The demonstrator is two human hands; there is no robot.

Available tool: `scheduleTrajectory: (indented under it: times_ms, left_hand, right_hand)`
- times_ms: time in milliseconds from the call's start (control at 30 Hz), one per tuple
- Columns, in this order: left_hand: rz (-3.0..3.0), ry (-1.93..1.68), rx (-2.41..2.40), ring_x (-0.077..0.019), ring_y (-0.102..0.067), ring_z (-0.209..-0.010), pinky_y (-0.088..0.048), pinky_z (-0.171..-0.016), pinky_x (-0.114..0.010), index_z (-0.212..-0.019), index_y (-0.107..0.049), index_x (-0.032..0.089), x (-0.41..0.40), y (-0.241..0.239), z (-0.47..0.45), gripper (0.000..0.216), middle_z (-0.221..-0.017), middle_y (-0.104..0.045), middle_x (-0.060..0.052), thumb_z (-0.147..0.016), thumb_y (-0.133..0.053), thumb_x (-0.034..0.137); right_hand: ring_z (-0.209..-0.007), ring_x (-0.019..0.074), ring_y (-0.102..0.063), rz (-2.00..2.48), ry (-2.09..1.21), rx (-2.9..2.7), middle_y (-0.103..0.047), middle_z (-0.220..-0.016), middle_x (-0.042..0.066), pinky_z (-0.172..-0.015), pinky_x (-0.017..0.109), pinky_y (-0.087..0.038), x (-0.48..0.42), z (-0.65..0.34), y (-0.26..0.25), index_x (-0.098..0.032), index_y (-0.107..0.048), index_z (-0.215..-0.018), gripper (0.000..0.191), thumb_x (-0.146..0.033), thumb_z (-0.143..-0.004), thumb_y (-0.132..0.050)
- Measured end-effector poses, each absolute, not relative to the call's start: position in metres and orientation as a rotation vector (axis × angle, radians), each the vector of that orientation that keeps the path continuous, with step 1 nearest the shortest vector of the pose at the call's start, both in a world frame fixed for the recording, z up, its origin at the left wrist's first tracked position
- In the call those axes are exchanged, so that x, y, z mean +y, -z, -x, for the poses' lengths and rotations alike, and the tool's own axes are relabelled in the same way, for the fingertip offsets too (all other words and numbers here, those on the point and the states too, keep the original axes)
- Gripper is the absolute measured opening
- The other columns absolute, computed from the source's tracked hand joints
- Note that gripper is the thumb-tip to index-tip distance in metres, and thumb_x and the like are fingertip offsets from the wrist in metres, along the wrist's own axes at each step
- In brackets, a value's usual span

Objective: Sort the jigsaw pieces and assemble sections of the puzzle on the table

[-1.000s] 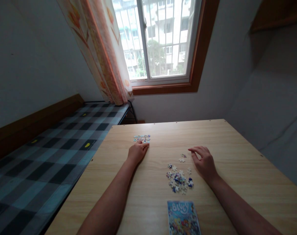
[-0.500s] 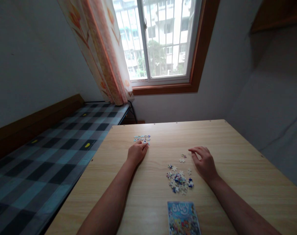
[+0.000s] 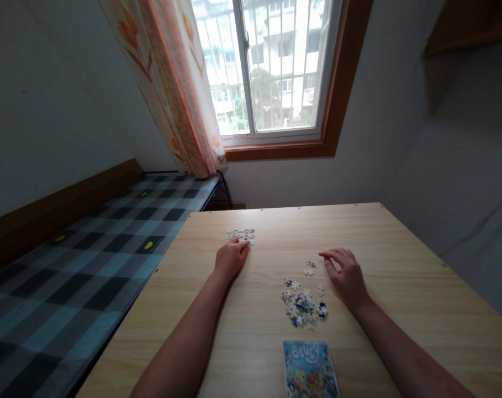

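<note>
At the far left of the table, my left hand [image 3: 231,256] is closed, its fingertips on a small light-blue puzzle piece [image 3: 251,243] at the near edge of a block of puzzle pieces [image 3: 241,233]. The fingers partly cover the near left of this block. My right hand [image 3: 345,274] rests on the table with its fingers stretched out and the thumb apart, holding nothing. Two loose pieces [image 3: 308,272] lie just left of its fingertips. Nearer to me is a loose heap of puzzle pieces [image 3: 304,303], some face up and some showing pale backs.
A blue picture box [image 3: 311,369] marked "Bluey" lies at the near edge of view on the wooden table [image 3: 251,331]. To the left stands a bed [image 3: 89,243] with a checked cover. A curtain [image 3: 172,99] and a window [image 3: 284,72] are beyond the table.
My left fingertips have shifted very slightly to the left, so more of the light-blue piece shows. My right hand and the heap look the same.
</note>
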State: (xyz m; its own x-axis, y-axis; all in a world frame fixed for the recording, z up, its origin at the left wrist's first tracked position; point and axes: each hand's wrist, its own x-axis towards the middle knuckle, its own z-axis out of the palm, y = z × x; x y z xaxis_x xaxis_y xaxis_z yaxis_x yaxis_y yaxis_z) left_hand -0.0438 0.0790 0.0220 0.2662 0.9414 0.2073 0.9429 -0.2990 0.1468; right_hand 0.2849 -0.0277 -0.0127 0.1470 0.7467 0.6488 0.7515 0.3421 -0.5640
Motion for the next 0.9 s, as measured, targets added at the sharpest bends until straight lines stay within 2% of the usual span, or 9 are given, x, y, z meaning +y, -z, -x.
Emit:
scheduleTrajectory:
  times_ms: [167,333,533,900]
  left_hand:
    - [2.410,0.418,-1.944,-0.0177,-0.063,-0.083,-0.045,-0.070,-0.027,-0.116,-0.073,0.030,0.0805,-0.0225,0.0502,0.033,-0.103,-0.066,-0.005,-0.097,-0.048,0.038]
    - [2.413,0.318,-1.916,-0.0161,-0.061,-0.077,-0.041,-0.065,-0.025,-0.102,-0.076,0.030,0.0802,-0.0223,0.0486,0.033,-0.096,-0.065,-0.004,-0.098,-0.045,0.039]
    - [2.402,0.290,-1.898,-0.0161,-0.060,-0.075,-0.039,-0.063,-0.026,-0.094,-0.076,0.027,0.0785,-0.0231,0.0457,0.034,-0.094,-0.064,-0.004,-0.098,-0.044,0.037]
    - [2.422,0.352,-1.896,-0.0166,-0.061,-0.079,-0.042,-0.066,-0.026,-0.099,-0.076,0.027,0.0754,-0.0265,0.0433,0.032,-0.096,-0.065,-0.005,-0.097,-0.046,0.036]
  right_hand:
    - [-0.093,0.0206,-0.059,1.390,0.005,-1.583,-0.068,-0.093,0.005,-0.088,0.037,-0.047,-0.0268,-0.2860,0.0147,-0.021,-0.072,-0.091,0.018,-0.023,-0.091,-0.054]
    - [-0.093,0.0208,-0.059,1.391,0.006,-1.588,-0.069,-0.093,0.005,-0.088,0.037,-0.047,-0.0274,-0.2858,0.0137,-0.021,-0.072,-0.092,0.018,-0.023,-0.091,-0.054]
    - [-0.095,0.0204,-0.059,1.388,0.004,-1.585,-0.068,-0.093,0.005,-0.088,0.036,-0.047,-0.0279,-0.2851,0.0128,-0.022,-0.072,-0.092,0.017,-0.022,-0.090,-0.055]
    - [-0.094,0.0200,-0.058,1.384,0.005,-1.593,-0.068,-0.093,0.004,-0.088,0.035,-0.046,-0.0281,-0.2860,0.0128,-0.021,-0.072,-0.093,0.018,-0.021,-0.091,-0.055]
